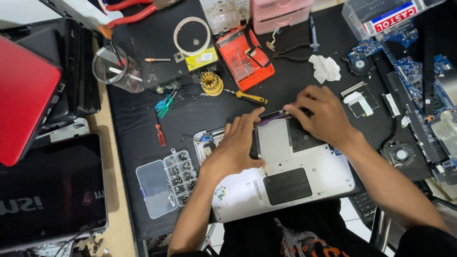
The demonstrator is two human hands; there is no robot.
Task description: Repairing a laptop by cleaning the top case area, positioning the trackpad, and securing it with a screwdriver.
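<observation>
Item: opened white laptop shell (304, 183), laid flat at the near edge of the black table (295, 90), partly overhanging toward the person's lap, so both hands could reach across it.

Left hand (235, 147): palm down, fingers spread and pressed on the left part of the shell beside a grey metal plate (274, 141); apparently steadying the shell. It grasped nothing; wrist bent slightly inward, forearm rising from the lower edge of the view.

Right hand (321, 114): arched over the far edge of the shell, fingertips pinched on a thin dark strip (273, 117) at the top of the grey plate. Whether it lifted or pressed the strip could not be told. Forearm came in from the lower right.

Surroundings, placed within arm's reach:
- clear screw organiser (166, 183), lid open, left of the shell; small parts sorted in compartments.
- red-handled screwdriver (160, 133) and yellow-handled screwdriver (250, 97), lying loose beyond the left hand.
- orange bit case (245, 57), open, farther back.
- crumpled white tissue (325, 67), behind the right hand.
- blue circuit board (409, 71) and round cooling fan (401, 154), set aside to the right, well apart from the shell.
- red laptop (24, 95), stacked at the far left.
</observation>
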